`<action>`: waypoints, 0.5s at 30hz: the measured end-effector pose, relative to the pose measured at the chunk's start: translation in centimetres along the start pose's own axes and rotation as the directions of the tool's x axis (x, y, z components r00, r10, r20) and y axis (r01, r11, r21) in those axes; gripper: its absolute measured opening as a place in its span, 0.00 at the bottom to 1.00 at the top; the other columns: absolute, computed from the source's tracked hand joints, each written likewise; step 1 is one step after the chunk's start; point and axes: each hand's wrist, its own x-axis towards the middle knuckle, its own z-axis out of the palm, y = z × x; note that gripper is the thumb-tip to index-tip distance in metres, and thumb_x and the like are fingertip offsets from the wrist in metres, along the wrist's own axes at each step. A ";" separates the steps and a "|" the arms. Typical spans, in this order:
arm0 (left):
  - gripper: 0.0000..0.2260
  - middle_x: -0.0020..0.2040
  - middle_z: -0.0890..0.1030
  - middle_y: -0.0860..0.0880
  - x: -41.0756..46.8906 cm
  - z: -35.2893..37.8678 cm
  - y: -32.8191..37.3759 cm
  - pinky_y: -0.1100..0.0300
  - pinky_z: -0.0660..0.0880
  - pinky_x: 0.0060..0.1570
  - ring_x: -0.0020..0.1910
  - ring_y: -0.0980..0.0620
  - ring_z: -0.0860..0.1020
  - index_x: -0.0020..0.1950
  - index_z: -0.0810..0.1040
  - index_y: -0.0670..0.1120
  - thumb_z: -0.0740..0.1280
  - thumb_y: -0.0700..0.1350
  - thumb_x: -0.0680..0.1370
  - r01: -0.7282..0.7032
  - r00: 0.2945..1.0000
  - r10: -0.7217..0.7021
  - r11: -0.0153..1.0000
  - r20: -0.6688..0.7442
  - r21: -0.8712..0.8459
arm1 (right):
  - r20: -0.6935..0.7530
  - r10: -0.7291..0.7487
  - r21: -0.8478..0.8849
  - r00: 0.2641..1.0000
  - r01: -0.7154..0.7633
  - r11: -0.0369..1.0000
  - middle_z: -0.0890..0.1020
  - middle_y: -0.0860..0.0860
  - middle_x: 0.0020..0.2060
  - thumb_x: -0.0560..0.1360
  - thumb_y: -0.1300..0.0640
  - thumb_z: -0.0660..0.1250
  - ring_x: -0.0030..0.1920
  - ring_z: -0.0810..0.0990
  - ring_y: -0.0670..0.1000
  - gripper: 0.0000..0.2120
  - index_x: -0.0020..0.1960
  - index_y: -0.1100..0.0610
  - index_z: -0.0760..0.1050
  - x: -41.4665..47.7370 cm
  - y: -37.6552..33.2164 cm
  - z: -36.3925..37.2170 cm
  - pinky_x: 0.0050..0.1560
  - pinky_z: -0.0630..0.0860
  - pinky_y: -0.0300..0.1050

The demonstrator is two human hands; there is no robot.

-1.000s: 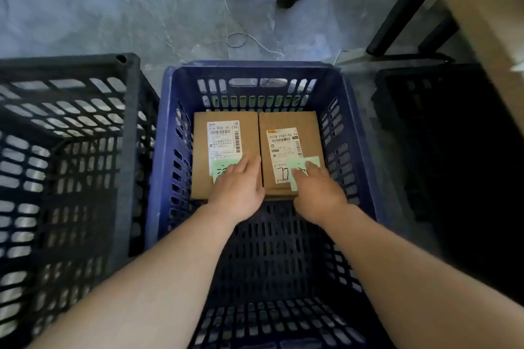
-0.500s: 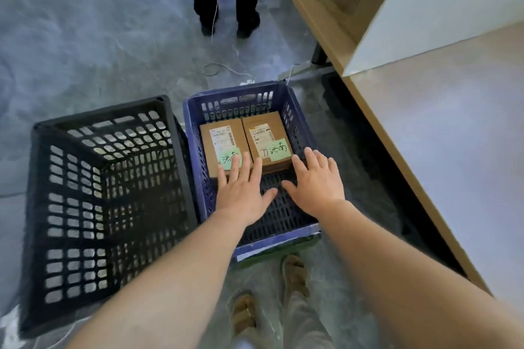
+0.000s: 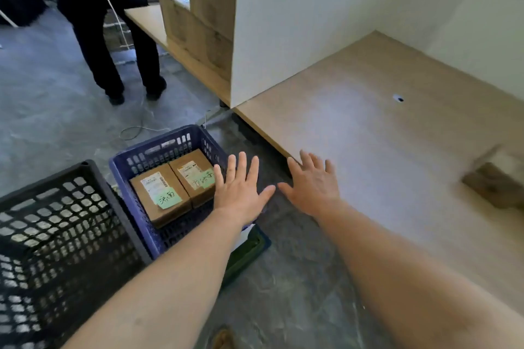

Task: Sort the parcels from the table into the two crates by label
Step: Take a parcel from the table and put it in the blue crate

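Two brown cardboard parcels lie side by side in the blue crate (image 3: 124, 167) on the floor: the left parcel (image 3: 158, 195) and the right parcel (image 3: 192, 176), each with a white shipping label and a green handwritten note. My left hand (image 3: 239, 191) hovers with fingers spread over the crate's right side, holding nothing. My right hand (image 3: 312, 184) is spread and empty at the table's (image 3: 382, 136) front edge. A blurred brown parcel (image 3: 493, 181) lies on the table at the far right. The black crate (image 3: 56, 235) stands to the left.
A person in dark trousers (image 3: 113, 51) stands on the grey floor behind the crates, with a cable (image 3: 133, 129) near their feet. A white partition (image 3: 283, 22) rises from the table's back. A wooden shelf (image 3: 198, 22) lies beyond it. My sandalled foot (image 3: 224, 338) shows below.
Both hands have let go of the two parcels in the blue crate and risen away to the right. My view has swung up and right, bringing the table into sight.
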 end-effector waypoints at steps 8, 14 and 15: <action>0.35 0.78 0.34 0.43 -3.1 -1.2 8.9 0.42 0.37 0.75 0.77 0.43 0.34 0.79 0.35 0.49 0.45 0.66 0.80 -0.119 0.991 0.125 0.989 -0.058 0.088 | -0.088 0.101 0.016 0.991 -0.100 0.995 0.49 0.57 0.78 0.79 0.39 0.57 0.78 0.48 0.59 0.33 0.78 0.50 0.51 -7.3 8.2 -0.7 0.75 0.49 0.62; 0.36 0.78 0.33 0.43 -7.6 0.2 18.2 0.42 0.36 0.75 0.77 0.43 0.34 0.78 0.33 0.49 0.43 0.67 0.80 -0.219 0.973 0.228 0.958 -0.026 0.184 | -0.115 0.208 0.056 0.971 -0.202 0.978 0.49 0.57 0.78 0.78 0.38 0.59 0.77 0.49 0.59 0.36 0.78 0.52 0.49 -14.9 15.8 1.6 0.74 0.50 0.63; 0.36 0.78 0.33 0.43 -8.2 0.5 19.9 0.42 0.36 0.75 0.77 0.43 0.34 0.78 0.33 0.49 0.43 0.67 0.79 -0.242 0.968 0.251 0.951 -0.020 0.192 | -0.118 0.233 0.065 0.965 -0.227 0.972 0.49 0.57 0.78 0.77 0.38 0.59 0.78 0.49 0.59 0.37 0.78 0.51 0.49 -16.2 17.2 2.0 0.74 0.50 0.63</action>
